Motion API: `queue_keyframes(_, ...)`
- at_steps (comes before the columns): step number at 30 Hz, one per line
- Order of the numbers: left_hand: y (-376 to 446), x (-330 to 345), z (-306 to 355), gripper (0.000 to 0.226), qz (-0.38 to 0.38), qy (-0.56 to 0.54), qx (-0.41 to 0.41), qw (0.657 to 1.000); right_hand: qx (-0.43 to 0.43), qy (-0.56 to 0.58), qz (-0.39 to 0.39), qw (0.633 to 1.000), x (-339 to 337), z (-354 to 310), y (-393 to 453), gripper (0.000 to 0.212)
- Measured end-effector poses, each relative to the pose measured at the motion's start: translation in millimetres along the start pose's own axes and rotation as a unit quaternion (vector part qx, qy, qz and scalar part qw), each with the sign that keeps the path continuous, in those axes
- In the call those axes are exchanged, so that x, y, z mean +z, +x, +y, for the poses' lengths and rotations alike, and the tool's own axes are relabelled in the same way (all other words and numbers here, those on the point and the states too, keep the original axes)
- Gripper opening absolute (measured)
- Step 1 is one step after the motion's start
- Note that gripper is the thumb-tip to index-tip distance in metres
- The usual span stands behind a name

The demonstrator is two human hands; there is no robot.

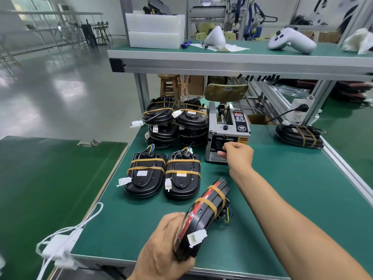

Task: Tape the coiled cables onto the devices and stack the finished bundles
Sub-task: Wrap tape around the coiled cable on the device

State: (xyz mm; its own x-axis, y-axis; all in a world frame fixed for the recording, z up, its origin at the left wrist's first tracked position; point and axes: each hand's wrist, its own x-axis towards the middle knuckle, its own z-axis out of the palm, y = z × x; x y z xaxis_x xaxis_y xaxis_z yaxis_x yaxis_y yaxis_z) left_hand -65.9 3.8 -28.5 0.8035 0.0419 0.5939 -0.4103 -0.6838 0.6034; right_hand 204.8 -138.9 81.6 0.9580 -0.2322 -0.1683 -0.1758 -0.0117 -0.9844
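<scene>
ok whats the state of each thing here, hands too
left hand: grips held device
held device: tilted, two tape bands
right hand: pinching at dispenser outlet
dispenser: upright on table
two devices: flat, side by side, taped
stacks: taped, piled
far bundle: flat, taped

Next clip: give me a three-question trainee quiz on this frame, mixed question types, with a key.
1. True or false: the left hand holds a device that already has two tape bands round it.
2. Where is the right hand? A) on the shelf above, B) at the outlet of the tape dispenser, C) on the rear stacks.
3. How many taped bundles lie flat, side by side, in front of the stacks?

Key: 1 true; 2 B; 3 two.
</scene>
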Motion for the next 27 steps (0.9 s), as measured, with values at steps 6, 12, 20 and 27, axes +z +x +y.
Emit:
queue_keyframes(6, 2, -1, 1, 0.073, 0.002, -0.007, 0.002, 1.0, 0.059, 0.067, 0.043, 0.995, 8, -5, 2, 0.012)
queue_keyframes(12, 3, -4, 8, 0.06, 0.001, 0.007, 0.0, 1.0, 0.125, 0.145, 0.071, 0.979, 17, -10, 6, 0.008)
queue_keyframes(20, 5, -5, 9, 0.058, -0.009, 0.026, 0.008, 1.0, 0.076, 0.037, -0.078, 0.993, -24, -14, -35, 0.011)
queue_keyframes(27, 3, -3, -2, 0.069, -0.034, 0.015, 0.045, 0.998, -0.116, -0.09, -0.283, 0.948, -102, -17, -173, 0.023)
